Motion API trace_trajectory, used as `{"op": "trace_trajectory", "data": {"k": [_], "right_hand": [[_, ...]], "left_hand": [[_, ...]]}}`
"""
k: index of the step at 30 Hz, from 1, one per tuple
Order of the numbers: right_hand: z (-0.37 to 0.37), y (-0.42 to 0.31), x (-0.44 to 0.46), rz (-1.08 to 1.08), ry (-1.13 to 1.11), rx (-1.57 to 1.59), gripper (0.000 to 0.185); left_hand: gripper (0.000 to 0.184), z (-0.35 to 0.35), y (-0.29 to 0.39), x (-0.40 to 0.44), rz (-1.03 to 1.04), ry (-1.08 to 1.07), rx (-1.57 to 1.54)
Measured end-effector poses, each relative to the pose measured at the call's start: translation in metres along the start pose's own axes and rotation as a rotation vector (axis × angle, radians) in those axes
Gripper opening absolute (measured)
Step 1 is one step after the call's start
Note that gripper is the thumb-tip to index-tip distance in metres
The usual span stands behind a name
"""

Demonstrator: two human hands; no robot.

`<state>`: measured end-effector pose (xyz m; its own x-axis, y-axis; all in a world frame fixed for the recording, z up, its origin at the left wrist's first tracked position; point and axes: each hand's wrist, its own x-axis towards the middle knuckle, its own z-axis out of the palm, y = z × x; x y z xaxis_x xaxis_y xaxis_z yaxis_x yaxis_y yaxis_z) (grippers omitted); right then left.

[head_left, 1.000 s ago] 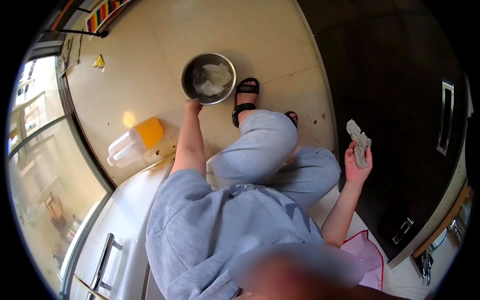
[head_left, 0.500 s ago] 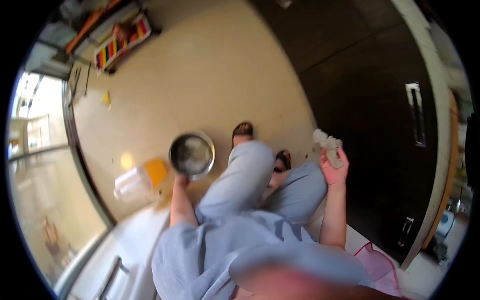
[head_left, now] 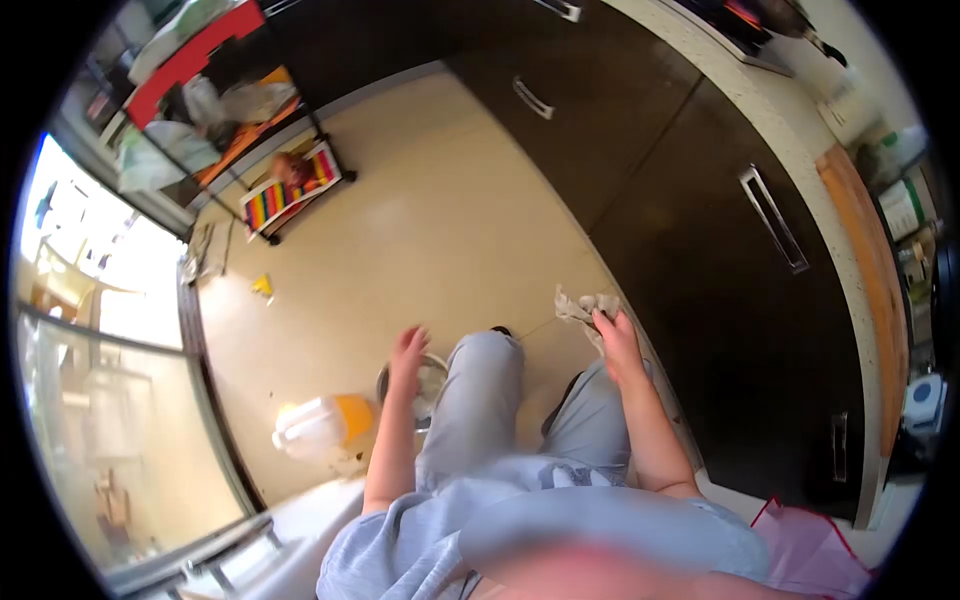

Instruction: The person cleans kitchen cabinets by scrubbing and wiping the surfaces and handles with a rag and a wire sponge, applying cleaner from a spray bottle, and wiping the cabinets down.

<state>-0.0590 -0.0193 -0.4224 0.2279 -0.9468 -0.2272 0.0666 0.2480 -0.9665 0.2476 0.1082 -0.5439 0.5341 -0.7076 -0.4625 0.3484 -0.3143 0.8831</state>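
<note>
In my right hand (head_left: 620, 345) is a crumpled greyish-white cloth (head_left: 582, 307), pinched between thumb and fingers and hanging over the floor beside the dark cabinet. My left hand (head_left: 408, 352) is raised over the floor, fingers stretched out, with nothing visible in it. Beneath my left forearm stands a round metal bowl (head_left: 438, 385) with something pale inside; the arm and my knee cover part of it. To the left of the bowl, a clear plastic jug with a yellow-orange section (head_left: 325, 424) lies on the floor.
Dark cabinets (head_left: 720, 290) with metal handles run along the right under a counter. A wheeled rack (head_left: 290, 185) with bags stands at the upper left. A small yellow piece (head_left: 263, 287) lies near the glass sliding door (head_left: 110, 400). A white appliance is at lower left.
My left hand has left the bowl's rim and come up above it. The right hand still holds the cloth, now farther left. My view has tilted up, showing more rack and counter.
</note>
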Motion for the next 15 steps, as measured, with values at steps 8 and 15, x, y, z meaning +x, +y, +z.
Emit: {"op": "trace_trajectory", "data": {"k": [8, 15], "right_hand": [[0.063, -0.013, 0.031, 0.024, -0.23, 0.052, 0.019], [0.017, 0.067, 0.128, 0.243, 0.032, 0.187, 0.009]], "left_hand": [[0.037, 0.149, 0.105, -0.058, 0.267, -0.642, -0.103], [0.021, 0.217, 0.06, 0.031, -0.084, -0.338, -0.27]]}}
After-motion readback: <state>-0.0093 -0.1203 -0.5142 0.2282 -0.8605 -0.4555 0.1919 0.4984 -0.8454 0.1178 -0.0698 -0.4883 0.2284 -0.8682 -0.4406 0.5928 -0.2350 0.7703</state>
